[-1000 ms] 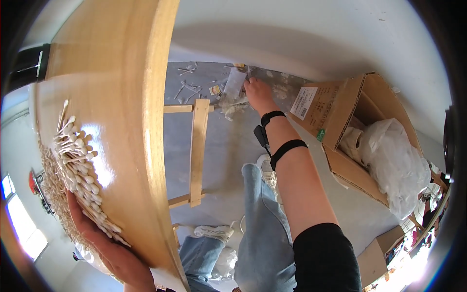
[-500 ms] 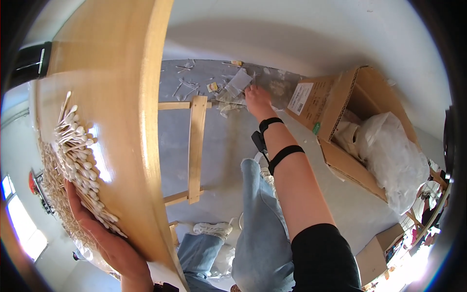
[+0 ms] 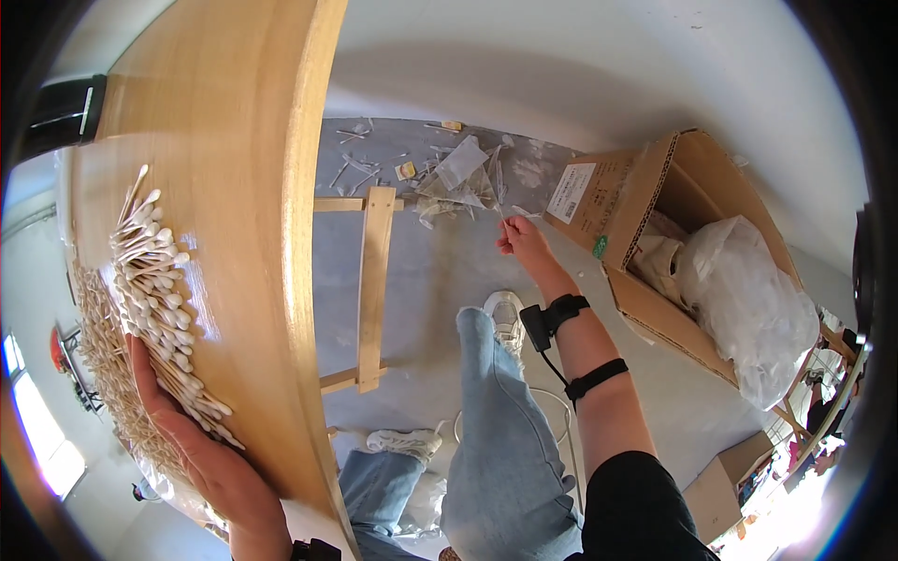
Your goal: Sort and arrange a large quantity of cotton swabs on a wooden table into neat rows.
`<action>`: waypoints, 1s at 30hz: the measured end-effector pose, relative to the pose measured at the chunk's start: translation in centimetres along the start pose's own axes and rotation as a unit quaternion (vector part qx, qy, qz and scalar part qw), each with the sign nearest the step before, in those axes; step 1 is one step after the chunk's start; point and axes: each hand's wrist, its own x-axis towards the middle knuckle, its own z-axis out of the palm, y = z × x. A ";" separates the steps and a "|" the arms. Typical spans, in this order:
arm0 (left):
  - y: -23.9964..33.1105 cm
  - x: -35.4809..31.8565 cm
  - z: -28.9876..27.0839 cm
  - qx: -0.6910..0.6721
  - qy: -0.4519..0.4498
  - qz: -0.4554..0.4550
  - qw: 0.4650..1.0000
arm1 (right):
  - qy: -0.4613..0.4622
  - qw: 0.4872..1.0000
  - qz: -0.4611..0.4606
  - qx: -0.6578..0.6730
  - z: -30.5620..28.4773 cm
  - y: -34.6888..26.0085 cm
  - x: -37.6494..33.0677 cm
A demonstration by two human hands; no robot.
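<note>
The left hand lay flat, fingers spread open, on a heap of cotton swabs on the wooden worktop, while the right hand, down near the floor, pinched a thin clear plastic strip beside a littered pile of plastic wrappers and a cardboard box.

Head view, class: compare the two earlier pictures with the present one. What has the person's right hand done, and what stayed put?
The right hand has drawn back from the litter on the floor toward the person, now with a thin stick pinched in its grip. The left hand stayed flat on the cotton swabs on the wooden table; the cardboard box is unmoved.
</note>
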 end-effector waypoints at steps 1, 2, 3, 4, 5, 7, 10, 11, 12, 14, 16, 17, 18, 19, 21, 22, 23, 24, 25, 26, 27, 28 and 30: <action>0.1 0.0 0.0 -0.015 0.001 -0.007 1.000 | -0.016 0.995 -0.005 0.103 0.6 -0.1 0.0; 0.1 0.0 0.1 -0.030 0.002 -0.015 0.999 | -0.016 0.995 -0.005 0.103 0.8 -0.5 0.2; -0.1 0.1 -0.4 -0.019 0.008 -0.013 1.000 | -0.024 0.999 -0.024 0.019 2.7 -2.9 0.1; -0.5 0.1 -0.7 0.020 0.009 0.001 1.000 | -0.026 0.996 -0.043 -0.068 4.3 -4.6 0.3; -0.5 0.0 -0.6 0.045 0.004 0.012 0.999 | 0.040 0.969 -0.174 -0.170 4.6 -5.2 0.6; -0.5 -0.1 -0.2 0.028 0.003 0.003 1.000 | 0.080 0.867 -0.372 -0.323 6.4 -7.5 1.7; 0.1 -0.3 0.1 -0.024 0.009 -0.012 1.000 | 0.075 0.775 -0.473 -0.412 9.0 -10.9 4.2; 0.0 -0.4 0.5 -0.046 0.007 -0.020 0.999 | 0.089 0.737 -0.498 -0.448 9.0 -10.6 4.7; -0.1 -0.3 0.5 -0.046 0.006 -0.020 0.999 | 0.088 0.738 -0.498 -0.448 9.0 -9.9 5.0; 0.0 -0.1 0.0 -0.032 0.002 -0.027 0.999 | 0.062 0.784 -0.425 -0.448 8.8 -8.9 5.6; 0.0 0.0 -0.5 -0.025 0.004 -0.023 0.999 | 0.059 0.779 -0.411 -0.470 7.8 -7.3 5.5; -0.1 0.0 -0.5 -0.024 0.000 -0.021 0.999 | 0.057 0.772 -0.391 -0.497 6.6 -6.3 4.9; -0.4 -0.1 -0.5 -0.024 0.001 -0.023 0.999 | 0.030 0.779 -0.375 -0.502 5.5 -5.9 3.8; -0.6 -0.1 -0.7 0.008 0.001 -0.006 1.000 | 0.002 0.785 -0.358 -0.505 4.6 -5.5 2.6; -1.1 0.0 -0.8 0.037 -0.001 0.011 0.999 | 0.009 0.805 -0.318 -0.500 3.2 -4.8 0.6; -1.4 0.0 -0.7 0.012 0.004 0.017 1.000 | 0.017 0.824 -0.276 -0.494 2.7 -4.4 -0.1; -1.6 0.0 -0.7 -0.011 0.009 0.023 1.000 | 0.017 0.824 -0.276 -0.495 2.8 -4.1 -0.6; -1.4 -0.1 -0.5 -0.015 0.006 0.021 1.000 | 0.066 0.858 -0.236 -0.452 2.5 -3.6 -1.1; -0.9 -0.2 -0.4 0.011 -0.002 0.010 1.000 | 0.114 0.885 -0.195 -0.406 2.3 -3.2 -1.3; -0.7 -0.3 -0.3 0.037 -0.011 -0.001 0.999 | 0.115 0.885 -0.192 -0.409 2.3 -3.0 -1.0; -0.6 -0.3 -0.1 0.035 -0.014 -0.002 0.999 | 0.131 0.880 -0.214 -0.404 2.6 -3.3 -0.5; -0.4 -0.3 -0.4 0.042 -0.015 0.005 0.999 | 0.147 0.874 -0.241 -0.397 3.3 -4.1 0.1; 0.1 -0.1 -0.9 0.054 -0.014 0.012 0.998 | 0.115 0.860 -0.257 -0.426 5.1 -5.9 2.5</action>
